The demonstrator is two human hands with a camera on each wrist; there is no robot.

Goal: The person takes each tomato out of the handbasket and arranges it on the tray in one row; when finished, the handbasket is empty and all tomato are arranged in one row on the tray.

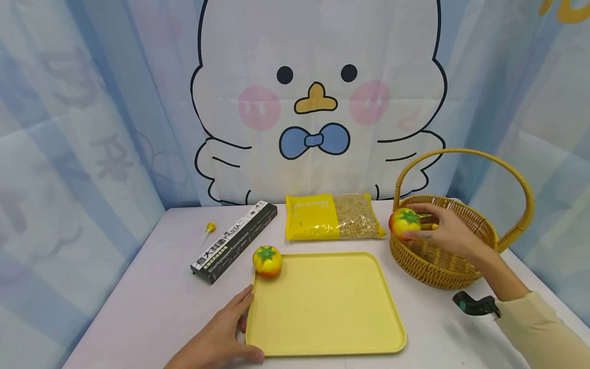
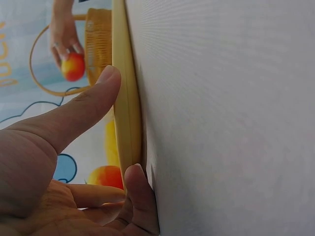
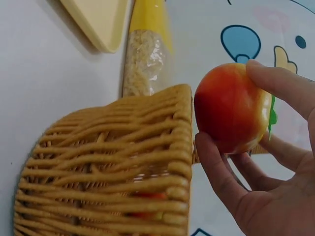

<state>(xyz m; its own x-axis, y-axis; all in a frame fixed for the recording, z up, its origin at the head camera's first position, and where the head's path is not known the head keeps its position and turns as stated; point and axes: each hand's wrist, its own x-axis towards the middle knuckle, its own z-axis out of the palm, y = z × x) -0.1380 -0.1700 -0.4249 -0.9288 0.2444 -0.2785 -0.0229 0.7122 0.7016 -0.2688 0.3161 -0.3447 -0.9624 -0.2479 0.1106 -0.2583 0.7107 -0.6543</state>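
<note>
At my far left, a small yellow lollipop point(image 1: 210, 227) lies on the pale surface point(image 1: 152, 302), beside a black-and-white pasta box point(image 1: 235, 242) set at a slant; of my views, only the head one shows these two. My left hand point(image 1: 221, 330) is spread at the near left of the yellow tray point(image 1: 327, 307), fingers and thumb apart. The left wrist view adds what the head view does not: my thumb tip rests against the rim, and another fingertip sits low by the tray's side, near the surface. Some of my other fingers are partly hidden there.

At the tray's far left corner sits the resting fruit point(image 1: 267, 264), yellow with a green top; the left wrist view shows its red lower side, partly cut off by the rim. Behind the tray lies a yellow bag point(image 1: 313, 218) with a clear window of pasta; its first printed letter is hard to read.

On the right, my right hand point(image 1: 444, 230) pinches the held fruit point(image 1: 405, 221) between thumb and fingers, at the left rim of the wicker basket point(image 1: 428, 269). The right wrist view shows this fruit's red underside, just beside the rim. Through the weave there I see a patch of red, but cannot make out what it is. My hand and forearm hide part of the basket's inside from the head view.
</note>
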